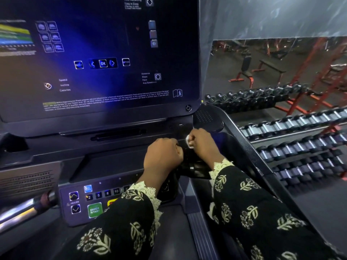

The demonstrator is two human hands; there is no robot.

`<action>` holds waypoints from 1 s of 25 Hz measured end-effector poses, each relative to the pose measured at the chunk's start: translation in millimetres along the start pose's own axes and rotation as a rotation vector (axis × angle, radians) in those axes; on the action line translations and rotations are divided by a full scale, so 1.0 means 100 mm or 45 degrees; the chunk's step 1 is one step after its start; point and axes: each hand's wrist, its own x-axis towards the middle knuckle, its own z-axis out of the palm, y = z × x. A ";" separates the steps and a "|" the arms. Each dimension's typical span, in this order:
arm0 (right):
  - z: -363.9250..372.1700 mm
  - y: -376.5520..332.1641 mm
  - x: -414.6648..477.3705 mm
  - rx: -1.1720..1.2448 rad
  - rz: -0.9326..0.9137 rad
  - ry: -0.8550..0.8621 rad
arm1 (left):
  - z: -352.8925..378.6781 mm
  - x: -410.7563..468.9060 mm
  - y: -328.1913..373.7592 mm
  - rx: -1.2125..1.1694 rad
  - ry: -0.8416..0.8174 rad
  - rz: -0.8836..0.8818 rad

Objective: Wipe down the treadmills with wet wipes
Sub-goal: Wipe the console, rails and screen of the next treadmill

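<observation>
1. Position of the work. The wet wipe (188, 142) is bunched in the right hand (201, 141), showing as a small white wad at the 9 o'clock side of the fist. The right fingers are curled tight around it. It sits against the treadmill console (112, 152), just below the lower right corner of the screen (105, 53).

2. Left hand. The left hand (162, 156) lies just beside the right, at its 8 o'clock. Its fingers are clenched, and we judge that they close on the near end of the black grip (195, 166), though the contact itself is hidden by the knuckles.

3. Governing relation. The black grip lies at 6 o'clock from the wipe, between the two wrists. Its long axis runs roughly from 10 o'clock to 4 o'clock. The right hand carries the wipe and is the nearer to the grip's free length, so we expect a stroke to follow that axis toward 4 o'clock.

4. Count.
- Wipes: one.
- Hands: two.
- Screens: one.
- Keypads: one keypad (90, 201), at 7 o'clock from the left hand.
- Dumbbell rack (293, 126): one, at 3 o'clock, well apart; its dumbbells are too many to count reliably.
</observation>
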 end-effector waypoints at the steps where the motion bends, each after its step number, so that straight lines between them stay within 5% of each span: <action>1: -0.04 0.14 0.01 -0.031 0.107 0.104 | 0.01 0.00 -0.01 -0.011 0.002 0.002; 5: -0.18 0.48 0.05 -0.093 0.585 0.280 | 0.02 0.02 -0.01 -0.028 0.004 -0.018; 12: -0.16 0.32 -0.04 0.000 0.193 -0.093 | 0.00 0.02 0.01 -0.011 -0.009 -0.018; 18: -0.09 0.40 -0.12 -0.375 0.579 -0.127 | 0.01 0.02 0.00 0.000 0.007 -0.027; 25: 0.06 0.08 -0.12 -0.112 0.564 -0.236 | 0.01 0.02 0.00 0.002 0.010 -0.028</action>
